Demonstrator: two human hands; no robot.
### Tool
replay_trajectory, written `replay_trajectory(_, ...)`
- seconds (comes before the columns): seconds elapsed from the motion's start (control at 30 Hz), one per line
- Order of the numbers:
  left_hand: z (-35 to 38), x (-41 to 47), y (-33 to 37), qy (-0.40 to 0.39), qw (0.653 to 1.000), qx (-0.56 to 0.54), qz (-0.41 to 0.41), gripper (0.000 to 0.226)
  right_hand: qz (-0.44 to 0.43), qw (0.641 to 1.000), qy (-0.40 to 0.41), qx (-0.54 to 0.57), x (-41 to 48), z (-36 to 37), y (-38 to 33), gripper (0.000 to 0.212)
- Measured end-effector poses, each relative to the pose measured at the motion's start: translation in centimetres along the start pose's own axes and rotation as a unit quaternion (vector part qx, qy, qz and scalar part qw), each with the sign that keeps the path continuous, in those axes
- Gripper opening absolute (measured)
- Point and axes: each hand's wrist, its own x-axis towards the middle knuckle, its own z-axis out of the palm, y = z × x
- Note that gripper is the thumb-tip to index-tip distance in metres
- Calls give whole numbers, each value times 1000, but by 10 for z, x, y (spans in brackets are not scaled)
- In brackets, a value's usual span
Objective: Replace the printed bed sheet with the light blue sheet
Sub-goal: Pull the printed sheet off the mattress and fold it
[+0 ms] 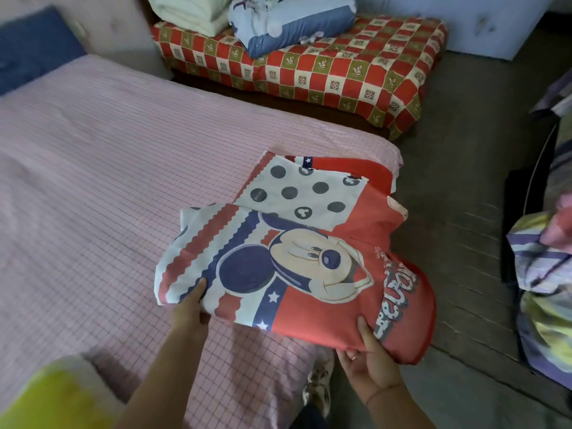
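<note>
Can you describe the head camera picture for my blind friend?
A left hand and right hand hold a folded printed sheet at the corner of a pink checked bed. Folded light blue bedding sits on a red checked bench behind.

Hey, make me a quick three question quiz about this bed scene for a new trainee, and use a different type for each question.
1. True or false: the printed sheet is spread flat over the whole pink checked mattress.
2. What lies on the red checked bench? A: folded bedding. B: a lamp. C: a suitcase.
3. Short answer: is the sheet held by the left hand, the right hand, or both?

Key
1. False: it is folded up near the mattress corner.
2. A.
3. Both: each hand holds a near edge of the sheet.
</note>
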Motion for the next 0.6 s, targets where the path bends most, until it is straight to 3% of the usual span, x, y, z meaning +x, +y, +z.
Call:
replay_trajectory(0.1, 28, -1, 25, -5, 998, -59, -2, 43, -46, 997, -54, -2, 3, 19, -27, 40)
replay_trajectory(0.17, 52, 0, 43, -27, 995, -93, -8, 33, -87, 993, -80, -12, 8, 36, -51, 25)
replay_trajectory(0.3, 110, 19, 75, -129, 988, -77, 21, 9, -164, 979, -99, -75, 34, 70, -105, 10)
replay_trajectory(0.47, 185, 68, 89, -182, 982, 16, 55, 51, -200, 945, -123, -228, 87, 107, -151, 20)
replay_trajectory(0.6, 224, 98, 75, -190, 980, 41, 40, 55, -205, 941, -91, -252, 130, 120, -165, 20)
